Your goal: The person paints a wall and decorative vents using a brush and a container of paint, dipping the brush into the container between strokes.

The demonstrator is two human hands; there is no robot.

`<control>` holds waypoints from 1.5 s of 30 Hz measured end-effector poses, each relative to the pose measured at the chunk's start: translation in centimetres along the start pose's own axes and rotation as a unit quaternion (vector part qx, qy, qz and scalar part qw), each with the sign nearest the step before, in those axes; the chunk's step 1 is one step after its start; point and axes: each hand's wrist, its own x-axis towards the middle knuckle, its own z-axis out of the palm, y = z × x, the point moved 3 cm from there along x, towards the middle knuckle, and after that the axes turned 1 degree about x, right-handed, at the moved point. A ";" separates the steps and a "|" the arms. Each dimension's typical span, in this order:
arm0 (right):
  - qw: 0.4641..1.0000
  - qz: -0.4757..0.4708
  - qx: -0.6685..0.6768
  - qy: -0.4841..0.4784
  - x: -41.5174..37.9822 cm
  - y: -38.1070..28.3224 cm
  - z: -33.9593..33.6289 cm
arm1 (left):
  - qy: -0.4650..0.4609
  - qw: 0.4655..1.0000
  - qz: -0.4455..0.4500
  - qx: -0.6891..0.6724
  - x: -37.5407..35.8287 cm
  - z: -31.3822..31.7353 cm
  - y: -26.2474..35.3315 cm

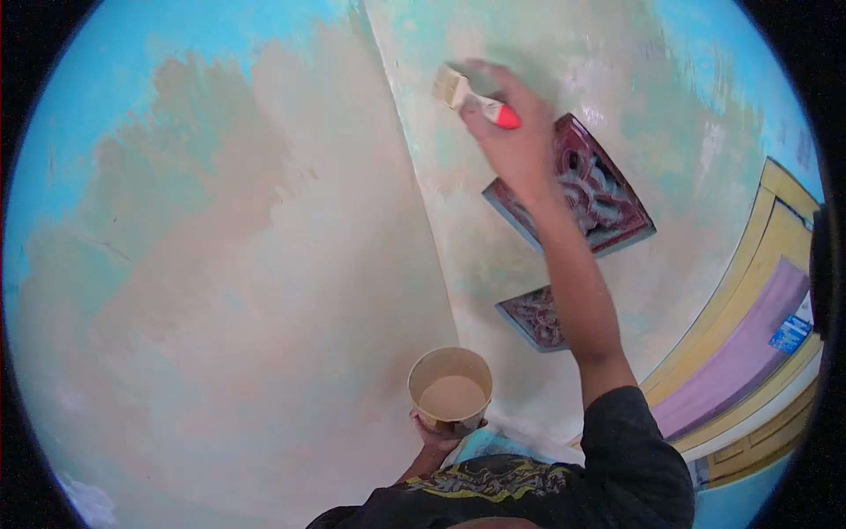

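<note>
My right hand [520, 145] is raised near the top of the head view, fingers closed on a paintbrush [477, 99] with a white and red handle. Its pale bristles point left, close to the wall [493, 35] just right of the corner line. Low in the middle, my left hand [434, 434] supports a small bucket [449, 361] from beneath. Beige paint [453, 398] lies inside it. Beige and greenish patches cover much of both walls, with bright blue along the upper edges.
Behind my right forearm, a dark red carved panel [608, 198] is set in the wall, and a smaller carved panel [533, 319] sits below it. To the right stands a yellow door frame [749, 256] with a purple curtain [731, 370] and a blue packet [790, 333].
</note>
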 end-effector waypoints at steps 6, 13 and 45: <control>0.965 -0.098 -0.144 -0.194 6.3 2.4 0.6 | 0.014 0.999 -0.009 -0.036 0.2 -2.2 -0.2; 0.861 -0.337 -0.350 -0.151 10.5 -0.7 -1.5 | 0.001 0.999 -0.025 -0.023 0.0 1.8 0.5; 0.882 0.395 0.192 -0.173 -22.3 -1.0 -7.9 | 0.043 0.993 0.029 -0.108 1.4 -7.0 -0.2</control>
